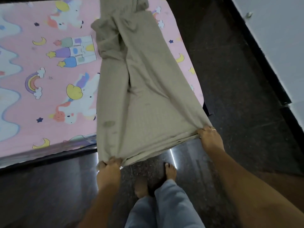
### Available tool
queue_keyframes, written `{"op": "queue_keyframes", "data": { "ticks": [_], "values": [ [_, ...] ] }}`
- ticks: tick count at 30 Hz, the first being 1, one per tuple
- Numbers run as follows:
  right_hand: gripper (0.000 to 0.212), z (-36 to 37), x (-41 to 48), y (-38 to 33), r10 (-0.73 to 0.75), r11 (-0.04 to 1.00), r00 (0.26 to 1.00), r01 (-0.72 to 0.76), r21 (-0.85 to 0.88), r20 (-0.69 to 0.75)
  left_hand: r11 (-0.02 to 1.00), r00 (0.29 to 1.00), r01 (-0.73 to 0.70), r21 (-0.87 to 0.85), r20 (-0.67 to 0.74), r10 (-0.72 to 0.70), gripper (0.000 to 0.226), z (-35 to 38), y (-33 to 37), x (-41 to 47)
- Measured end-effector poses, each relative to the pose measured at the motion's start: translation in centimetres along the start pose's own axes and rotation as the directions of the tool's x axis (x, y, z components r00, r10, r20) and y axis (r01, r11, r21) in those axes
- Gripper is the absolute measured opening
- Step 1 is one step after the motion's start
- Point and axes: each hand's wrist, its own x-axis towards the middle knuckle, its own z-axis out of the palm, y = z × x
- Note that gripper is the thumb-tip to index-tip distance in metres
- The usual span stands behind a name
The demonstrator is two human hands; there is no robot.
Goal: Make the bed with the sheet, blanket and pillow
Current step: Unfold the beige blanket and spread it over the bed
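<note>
Our left hand and right hand each pinch a corner of the beige blanket, which trails along the bed's right edge over the pink sheet; its bunched far end could snag and spread crooked

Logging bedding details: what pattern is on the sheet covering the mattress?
Pink sheet printed with unicorns, rainbows, moons, stars and castles; seen in the head view.

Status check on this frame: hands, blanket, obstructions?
Left hand and right hand grip beige blanket edge. Far end bunched on pink sheet. Nothing blocking.
</note>
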Motion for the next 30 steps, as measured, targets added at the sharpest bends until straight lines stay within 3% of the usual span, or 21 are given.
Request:
{"op": "queue_keyframes", "data": {
  "ticks": [4, 6, 8, 10, 14, 17, 20, 24, 28, 30],
  "values": [
    [0.040, 3.4, -0.2, 1.0, 0.023, 1.000, 0.974, -0.025, 0.006, 0.227, 0.979, 0.969, 0.049, 0.200, 0.229, -0.096, 0.041, 4.6, -0.1, -1.0],
    [0.051, 4.5, 0.8, 1.2, 0.035, 0.998, 0.918, -0.053, 0.037, 0.394, 0.977, 0.914, 0.095, 0.193, 0.373, -0.162, 0.041, 5.8, 0.2, 0.6],
    [0.054, 5.1, 2.3, 1.1, 0.034, 0.995, 0.867, -0.076, 0.064, 0.497, 0.980, 0.895, 0.104, 0.170, 0.415, -0.166, 0.041, 6.0, 1.5, 3.2],
    [0.049, 5.1, 4.0, 0.7, 0.051, 0.986, 0.892, -0.116, 0.117, 0.449, 0.988, 0.940, 0.092, 0.124, 0.316, -0.127, 0.043, 5.3, 3.1, 6.2],
    [0.041, 5.1, 8.1, 0.3, 0.142, 0.889, 0.976, -0.198, 0.412, 0.162, 1.000, 0.993, -0.018, 0.007, 0.117, 0.017, 0.042, 3.6, 7.6, 10.8],
    [0.039, 4.8, 11.3, 0.0, 0.239, 0.757, 0.971, -0.202, 0.622, 0.025, 0.986, 0.996, -0.080, -0.143, -0.050, 0.074, 0.038, 2.4, 10.9, 12.6],
    [0.045, 3.6, 14.5, -0.7, 0.278, 0.695, 0.959, -0.161, 0.701, -0.056, 0.953, 0.978, -0.182, -0.243, -0.147, 0.149, 0.036, 2.1, 13.7, 13.9],
    [0.059, 3.2, 17.9, -1.8, 0.355, 0.703, 0.935, -0.267, 0.660, 0.001, 0.935, 0.966, -0.199, -0.294, -0.219, 0.136, 0.036, 2.1, 17.0, 15.8],
    [0.035, 3.3, 19.5, -2.7, 0.428, 0.692, 0.902, -0.367, 0.622, 0.056, 0.923, 0.957, -0.233, -0.308, -0.240, 0.161, 0.037, 2.5, 19.8, 17.0],
    [0.027, 3.6, 19.5, -2.6, 0.397, 0.657, 0.917, -0.300, 0.692, 0.021, 0.917, 0.949, -0.249, -0.310, -0.265, 0.168, 0.037, 2.8, 21.0, 17.2]
  ]
}}
